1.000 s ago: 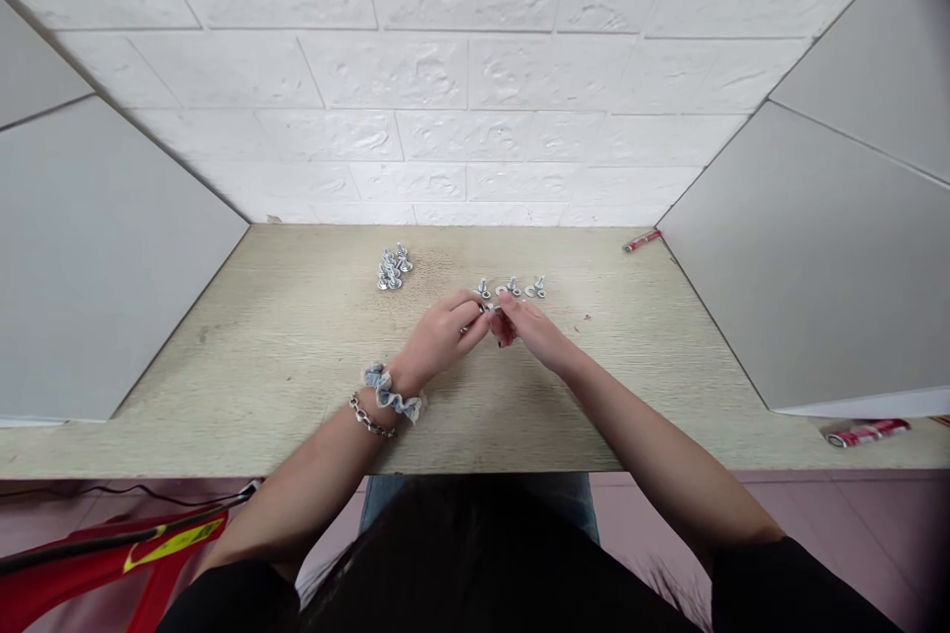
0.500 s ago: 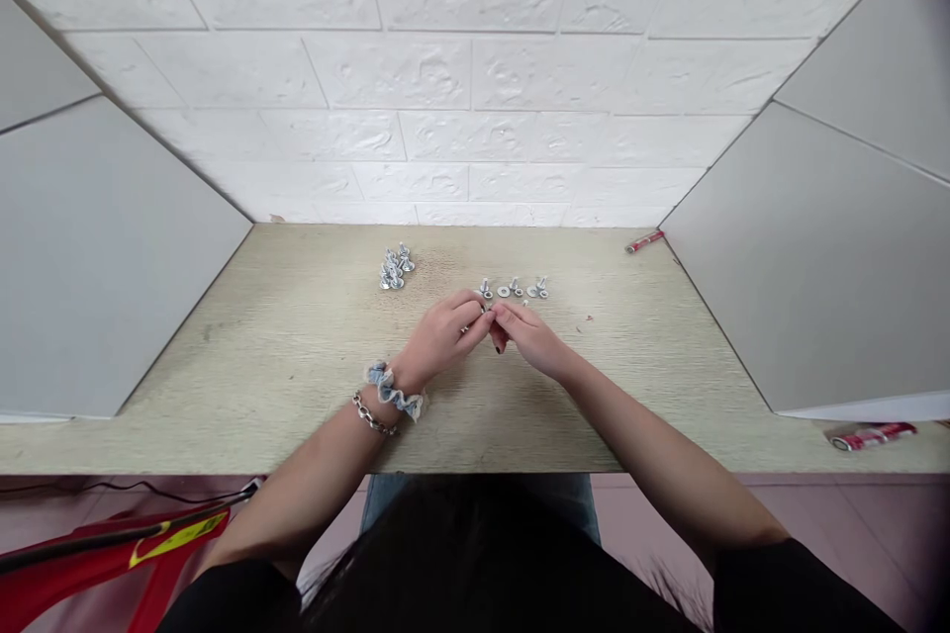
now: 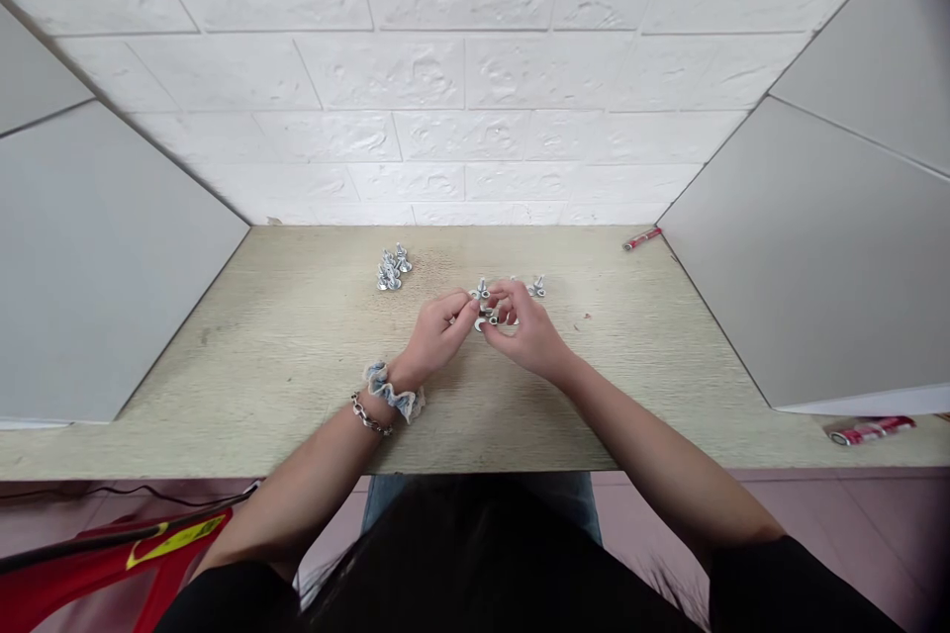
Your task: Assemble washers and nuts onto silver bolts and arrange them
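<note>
Near the middle of the table my left hand (image 3: pixel 439 336) is closed in a pinch, and what lies between its fingertips is too small to make out. My right hand (image 3: pixel 530 334) is beside it with thumb and fingers curved but apart. Between the two hands lie a flat washer (image 3: pixel 480 324) and a small nut (image 3: pixel 493 320). Just beyond the fingertips a bolt (image 3: pixel 482 286) stands upright with small rings by it. Another upright bolt (image 3: pixel 539 285) with washers is past my right hand, whose fingers partly hide further pieces.
A cluster of bolts with washers (image 3: pixel 392 267) stands at the back left of the wooden table (image 3: pixel 297 366). One red tube (image 3: pixel 642 238) lies at the back right corner, another red tube (image 3: pixel 872 430) at the front right. Grey panels (image 3: pixel 111 247) flank both sides.
My hands, fingertips together before, have come slightly apart. The right hand's fingers have spread and reached forward, and a washer and nut now show between the hands.
</note>
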Tool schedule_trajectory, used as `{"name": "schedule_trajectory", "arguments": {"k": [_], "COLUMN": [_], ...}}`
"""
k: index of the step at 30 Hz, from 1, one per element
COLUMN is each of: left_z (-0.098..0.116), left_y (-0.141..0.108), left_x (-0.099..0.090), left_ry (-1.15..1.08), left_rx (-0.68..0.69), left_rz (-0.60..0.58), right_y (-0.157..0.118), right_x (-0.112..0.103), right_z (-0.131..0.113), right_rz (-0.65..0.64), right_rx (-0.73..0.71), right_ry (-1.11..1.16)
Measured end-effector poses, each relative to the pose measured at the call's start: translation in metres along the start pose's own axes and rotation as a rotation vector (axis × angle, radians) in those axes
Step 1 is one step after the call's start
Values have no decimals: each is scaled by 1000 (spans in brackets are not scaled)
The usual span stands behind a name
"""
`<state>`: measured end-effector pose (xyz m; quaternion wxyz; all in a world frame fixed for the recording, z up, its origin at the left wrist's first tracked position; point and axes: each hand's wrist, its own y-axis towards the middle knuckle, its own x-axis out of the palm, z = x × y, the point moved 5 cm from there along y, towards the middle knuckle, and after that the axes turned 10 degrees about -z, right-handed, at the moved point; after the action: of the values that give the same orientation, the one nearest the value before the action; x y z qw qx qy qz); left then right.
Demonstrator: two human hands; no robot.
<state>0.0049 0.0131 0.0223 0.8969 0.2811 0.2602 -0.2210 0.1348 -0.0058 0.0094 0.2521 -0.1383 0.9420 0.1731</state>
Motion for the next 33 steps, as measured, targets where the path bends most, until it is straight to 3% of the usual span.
{"name": "schedule_trajectory", "arguments": {"k": [6, 12, 24, 33], "left_z": [8, 14, 13, 11], "left_y": [-1, -3, -1, -1], "left_x": [2, 7, 6, 6], "left_ry": [75, 157, 256, 255], "left_rx": [98, 181, 198, 155], "left_rz": [-14, -64, -84, -110], "right_y": [5, 6, 6, 4], "right_x": [-1, 12, 16, 23], "right_z": [10, 17, 13, 14], "right_rz": [-62, -197, -272, -350], "right_rx": [108, 332, 291, 299], "right_ry": [391, 516, 650, 605]}}
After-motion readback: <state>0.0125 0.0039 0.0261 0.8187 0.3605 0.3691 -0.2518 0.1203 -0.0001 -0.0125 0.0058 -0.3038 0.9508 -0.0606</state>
